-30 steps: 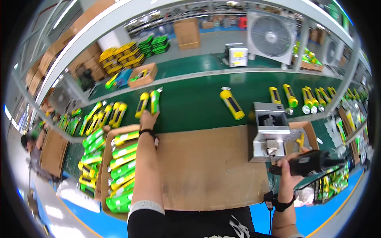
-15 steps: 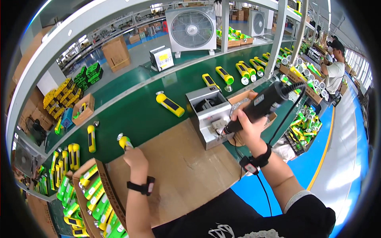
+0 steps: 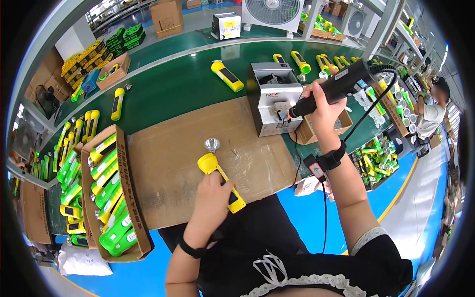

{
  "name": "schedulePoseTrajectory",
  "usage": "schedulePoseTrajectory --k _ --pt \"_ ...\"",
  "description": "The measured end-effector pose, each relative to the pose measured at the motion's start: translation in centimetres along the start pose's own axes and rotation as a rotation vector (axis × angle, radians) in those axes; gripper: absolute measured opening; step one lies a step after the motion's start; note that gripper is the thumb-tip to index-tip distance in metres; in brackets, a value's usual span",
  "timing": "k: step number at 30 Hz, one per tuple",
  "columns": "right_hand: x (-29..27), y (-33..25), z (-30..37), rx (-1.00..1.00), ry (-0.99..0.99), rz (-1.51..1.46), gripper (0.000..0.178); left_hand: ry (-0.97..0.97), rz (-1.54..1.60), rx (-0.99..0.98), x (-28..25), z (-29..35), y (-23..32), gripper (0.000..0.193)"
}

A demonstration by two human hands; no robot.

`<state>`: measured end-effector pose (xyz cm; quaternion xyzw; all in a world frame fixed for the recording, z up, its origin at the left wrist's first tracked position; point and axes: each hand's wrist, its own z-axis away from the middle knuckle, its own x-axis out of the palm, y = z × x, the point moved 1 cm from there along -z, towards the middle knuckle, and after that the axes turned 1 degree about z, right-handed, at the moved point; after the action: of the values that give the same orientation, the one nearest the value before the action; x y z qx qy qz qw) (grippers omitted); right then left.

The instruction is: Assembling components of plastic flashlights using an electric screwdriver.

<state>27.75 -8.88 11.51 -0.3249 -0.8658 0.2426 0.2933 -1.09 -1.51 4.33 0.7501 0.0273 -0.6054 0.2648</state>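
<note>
Over the near edge of the cardboard sheet point(image 3: 168, 128), my left hand point(image 3: 208, 195) is closed around a yellow flashlight point(image 3: 208, 162) with a dark panel along its body. A shiny reflector point(image 3: 212, 144) sits just beyond the flashlight's head; whether a wire joins them I cannot make out. My right hand point(image 3: 322, 110) grips a black electric screwdriver point(image 3: 341, 84) held at a slant. Its tip points at the front of a grey metal screw feeder point(image 3: 264, 116), and I cannot tell whether they touch.
Left of the cardboard stands a carton point(image 3: 132, 198) of green and yellow flashlights. Behind the feeder, a green conveyor belt point(image 3: 173, 79) carries more flashlights. A small open box point(image 3: 344, 121) sits beside the feeder. The screwdriver's cable point(image 3: 368, 116) loops down at right. Another person point(image 3: 435, 114) works farther right.
My left hand has brought the flashlight from the belt's near side toward me, over the cardboard. The screwdriver stays by the feeder in my right hand. The head view has shifted downward.
</note>
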Motion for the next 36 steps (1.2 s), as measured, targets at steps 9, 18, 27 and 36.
schedulePoseTrajectory --k 9,18,27,36 --pt "0.5 1.6 -0.4 0.114 -0.107 0.198 0.047 0.066 -0.069 0.172 3.2 -1.1 -0.3 0.045" --pt "1.4 -3.1 4.6 0.214 -0.189 -0.024 0.054 0.234 -0.238 -0.018 6.8 -2.0 1.9 0.055" --pt "0.8 -4.9 9.6 0.237 -0.296 -0.105 0.054 0.245 -0.188 -0.029 7.0 -2.1 1.7 0.054" --pt "1.1 -4.7 10.6 0.238 -0.286 0.021 0.055 0.264 -0.169 -0.025 7.0 -2.6 2.1 0.054"
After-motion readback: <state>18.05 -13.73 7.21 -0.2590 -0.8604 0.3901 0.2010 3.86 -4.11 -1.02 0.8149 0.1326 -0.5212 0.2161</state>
